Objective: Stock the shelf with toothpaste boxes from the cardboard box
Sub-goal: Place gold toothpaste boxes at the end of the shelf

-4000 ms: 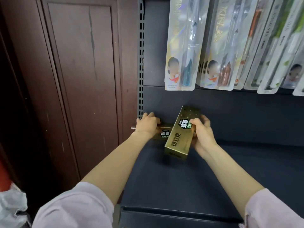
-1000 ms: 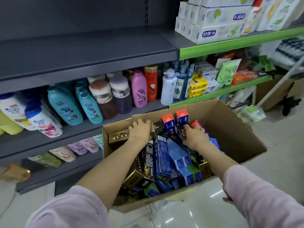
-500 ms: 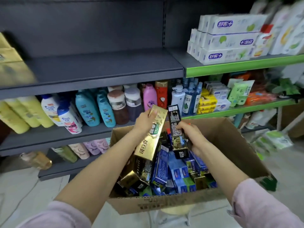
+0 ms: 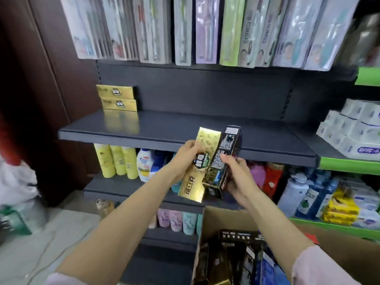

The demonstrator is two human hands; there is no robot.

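My left hand grips a gold toothpaste box, held lengthwise in front of the dark shelf's front edge. My right hand grips a black toothpaste box right beside it; the two boxes touch. Two gold toothpaste boxes lie stacked at the shelf's back left corner. The cardboard box sits low at the bottom right, with more dark and blue toothpaste boxes inside.
Toothbrush packs hang above the shelf. Bottles fill the shelf below. White boxed goods sit on a green-edged shelf to the right. A brown wooden panel stands at left.
Both hands lifted a gold box and a black box out of the cardboard box and raised them to the dark shelf. The view has swung up and left.
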